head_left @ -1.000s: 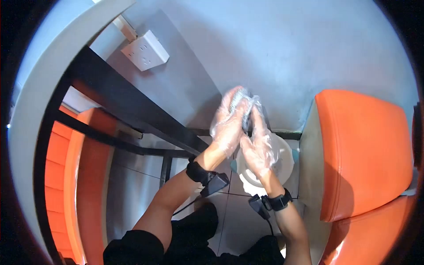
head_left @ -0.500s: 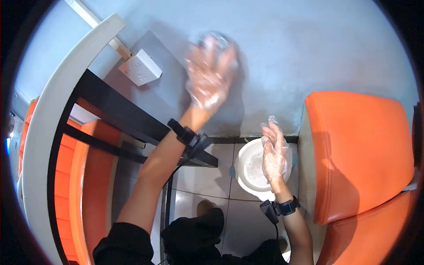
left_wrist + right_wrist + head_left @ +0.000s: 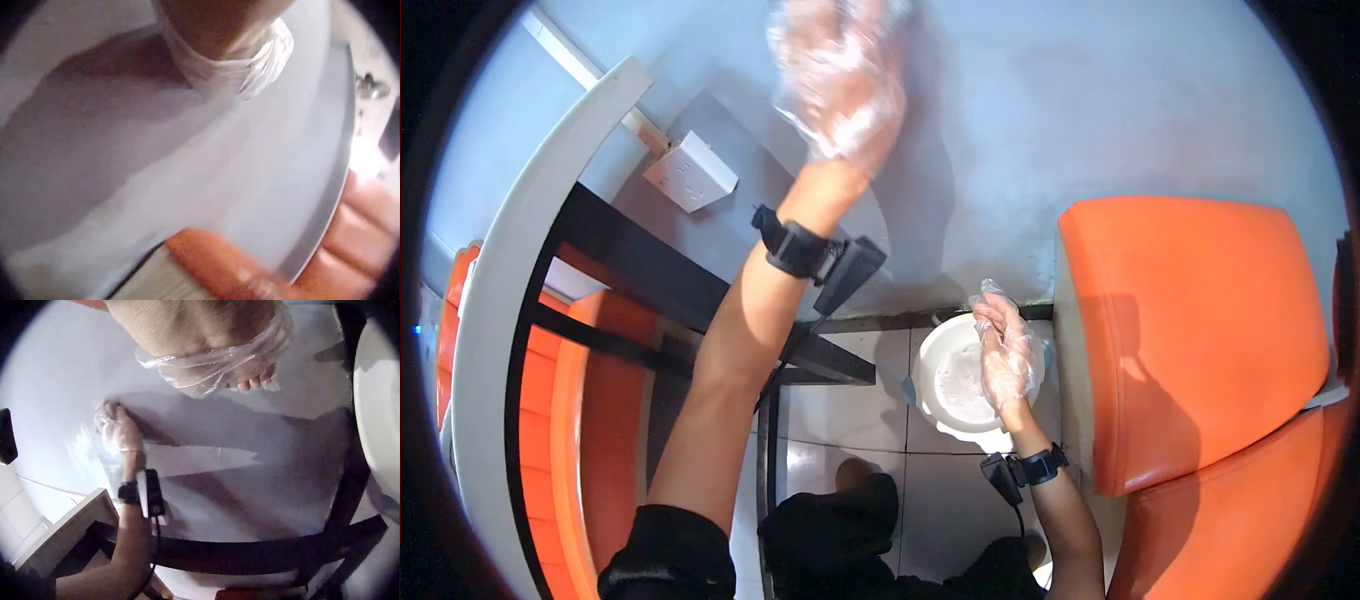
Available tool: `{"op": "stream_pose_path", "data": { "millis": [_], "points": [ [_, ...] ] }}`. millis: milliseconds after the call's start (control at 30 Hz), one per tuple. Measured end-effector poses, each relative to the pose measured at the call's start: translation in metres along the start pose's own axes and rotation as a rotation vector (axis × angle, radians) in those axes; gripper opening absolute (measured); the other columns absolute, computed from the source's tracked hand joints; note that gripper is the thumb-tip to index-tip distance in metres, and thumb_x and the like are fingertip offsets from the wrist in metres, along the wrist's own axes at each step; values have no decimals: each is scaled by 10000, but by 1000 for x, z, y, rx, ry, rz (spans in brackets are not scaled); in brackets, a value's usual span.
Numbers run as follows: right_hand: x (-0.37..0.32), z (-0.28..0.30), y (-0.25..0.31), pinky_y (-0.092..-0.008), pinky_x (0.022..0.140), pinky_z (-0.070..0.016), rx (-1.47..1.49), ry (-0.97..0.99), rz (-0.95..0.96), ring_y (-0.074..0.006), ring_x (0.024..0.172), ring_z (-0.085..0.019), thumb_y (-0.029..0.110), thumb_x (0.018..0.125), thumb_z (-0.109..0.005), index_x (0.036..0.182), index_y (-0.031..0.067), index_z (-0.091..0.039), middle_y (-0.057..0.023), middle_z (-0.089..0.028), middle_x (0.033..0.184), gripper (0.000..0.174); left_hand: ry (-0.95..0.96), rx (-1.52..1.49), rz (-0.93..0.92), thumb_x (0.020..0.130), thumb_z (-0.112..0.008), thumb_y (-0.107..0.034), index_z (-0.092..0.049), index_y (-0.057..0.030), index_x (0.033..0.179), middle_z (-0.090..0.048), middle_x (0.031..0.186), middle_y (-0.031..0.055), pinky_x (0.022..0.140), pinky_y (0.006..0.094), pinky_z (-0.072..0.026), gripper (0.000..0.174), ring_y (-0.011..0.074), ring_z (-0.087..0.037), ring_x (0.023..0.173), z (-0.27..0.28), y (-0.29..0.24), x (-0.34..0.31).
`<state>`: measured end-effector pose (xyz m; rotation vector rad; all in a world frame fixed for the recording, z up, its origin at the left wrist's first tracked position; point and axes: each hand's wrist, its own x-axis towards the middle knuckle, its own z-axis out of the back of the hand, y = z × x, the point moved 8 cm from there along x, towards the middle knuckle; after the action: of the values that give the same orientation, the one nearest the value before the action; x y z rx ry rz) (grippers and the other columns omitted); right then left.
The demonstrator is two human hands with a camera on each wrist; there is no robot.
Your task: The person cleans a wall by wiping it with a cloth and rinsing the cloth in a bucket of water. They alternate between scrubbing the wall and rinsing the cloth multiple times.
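In the head view my left hand (image 3: 840,85), in a clear plastic glove, is raised high on the grey-blue wall (image 3: 1080,120), its fingertips cut off by the top edge. The right wrist view shows the same left hand (image 3: 119,428) against the wall, fingers bent over a scouring pad that is mostly hidden. Also gloved, my right hand (image 3: 1007,355) hovers over the right side of a white basin (image 3: 935,375), its fingers loosely extended and holding nothing. Whitish, sudsy water (image 3: 962,385) lies in the basin on the floor.
An orange padded seat (image 3: 1190,330) stands right of the basin. At left are a table with a pale edge (image 3: 510,260) and dark legs (image 3: 640,255), and another orange seat (image 3: 540,440). A white socket box (image 3: 690,170) is fixed on the wall. Grey tiles (image 3: 840,415) cover the floor.
The hands were together above the basin, then parted. My left hand moved up and left along the wall with the silvery scouring pad; my right hand dropped back over the basin.
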<state>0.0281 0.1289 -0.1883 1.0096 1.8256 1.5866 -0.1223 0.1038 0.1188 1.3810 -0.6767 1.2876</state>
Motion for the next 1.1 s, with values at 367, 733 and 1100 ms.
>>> {"op": "stream_pose_path", "data": {
  "millis": [367,733,1100],
  "points": [
    [-1,0,-21,-283,944,-454,-2,10,-74,-163,1056,-594,3,948,-500,1227,23,-533,-110,-641,1114,281,537,-70,-451,821,-563,-128,-537,-288,1326,-446,1453,-10,1069,421,-379,531,231,-480,1268,-23,-42,-93],
    [4,18,-46,-293,898,-469,-48,-33,-32,-183,997,-633,17,947,-494,1190,25,-541,-113,-672,1057,247,516,-58,-490,870,-554,-184,-459,-225,1404,-395,1478,57,1068,428,-352,544,247,-458,1260,-52,-100,-72],
    [-22,82,-174,-453,815,-486,-1082,215,-300,-391,911,-618,311,952,-441,973,65,-646,-195,-656,998,321,238,298,-410,842,-547,-171,-500,-270,1359,-454,1417,72,1044,489,-360,529,299,-466,1272,-41,-88,-47]
  ]
}}
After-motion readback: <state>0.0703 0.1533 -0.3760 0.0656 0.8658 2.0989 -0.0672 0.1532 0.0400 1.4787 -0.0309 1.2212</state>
